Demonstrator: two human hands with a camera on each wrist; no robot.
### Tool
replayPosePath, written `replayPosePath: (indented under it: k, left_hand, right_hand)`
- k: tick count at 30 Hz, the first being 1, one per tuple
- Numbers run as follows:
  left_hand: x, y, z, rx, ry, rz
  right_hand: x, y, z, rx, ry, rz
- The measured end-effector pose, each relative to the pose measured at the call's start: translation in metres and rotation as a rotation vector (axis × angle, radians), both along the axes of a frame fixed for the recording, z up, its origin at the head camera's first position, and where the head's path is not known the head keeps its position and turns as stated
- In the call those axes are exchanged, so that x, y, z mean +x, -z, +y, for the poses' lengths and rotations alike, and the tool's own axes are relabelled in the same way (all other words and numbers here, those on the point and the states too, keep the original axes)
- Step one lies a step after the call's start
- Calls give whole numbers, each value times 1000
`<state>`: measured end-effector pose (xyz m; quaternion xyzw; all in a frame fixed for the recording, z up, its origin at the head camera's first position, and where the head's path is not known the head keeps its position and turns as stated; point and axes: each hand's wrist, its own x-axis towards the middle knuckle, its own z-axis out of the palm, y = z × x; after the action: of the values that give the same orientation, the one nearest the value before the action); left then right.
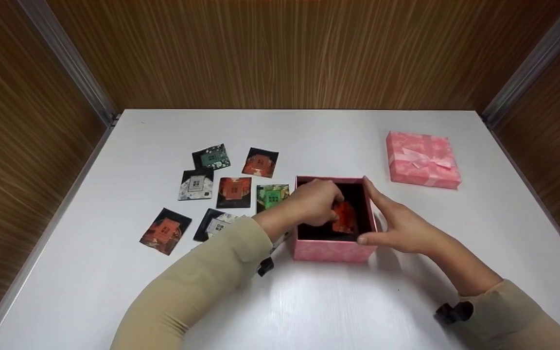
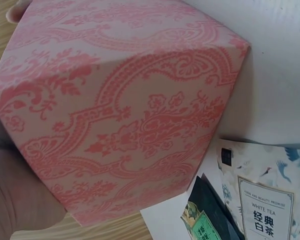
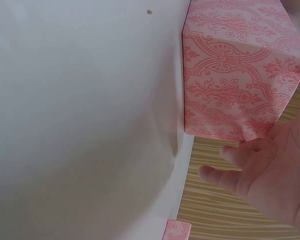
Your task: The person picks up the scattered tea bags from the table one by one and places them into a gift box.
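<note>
An open pink patterned box (image 1: 332, 250) stands in the middle of the white table (image 1: 309, 301). My left hand (image 1: 331, 204) reaches into its dark inside and pinches a red-orange tea packet (image 1: 345, 218). My right hand (image 1: 387, 218) lies against the box's right wall with fingers straight and the thumb at the front right corner. The left wrist view is filled by the box's outer wall (image 2: 120, 110). In the right wrist view the box (image 3: 235, 75) sits just past my right hand's fingers (image 3: 240, 175).
Several tea packets (image 1: 234, 192) lie spread on the table left of the box; a white one (image 2: 262, 200) and a green one (image 2: 205, 225) show beside it. The pink lid with a bow (image 1: 423, 159) rests at the back right. Wood-grain walls enclose the table.
</note>
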<state>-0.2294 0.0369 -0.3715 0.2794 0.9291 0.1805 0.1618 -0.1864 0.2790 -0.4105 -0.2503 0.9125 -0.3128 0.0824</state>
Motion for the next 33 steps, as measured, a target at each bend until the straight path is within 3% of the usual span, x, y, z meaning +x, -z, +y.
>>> replayPosePath:
  k: [10, 21, 27, 33]
  left_hand:
    - [2, 0, -1, -85, 21, 50]
    - [2, 0, 2, -146, 69, 43]
    - [2, -4, 0, -125, 82, 36]
    - [4, -23, -14, -23, 87, 41]
  right_hand:
    - [2, -1, -2, -11, -11, 4]
    - [3, -3, 0, -3, -1, -3]
    - [1, 0, -1, -5, -10, 9]
    - [0, 2, 0, -8, -8, 5]
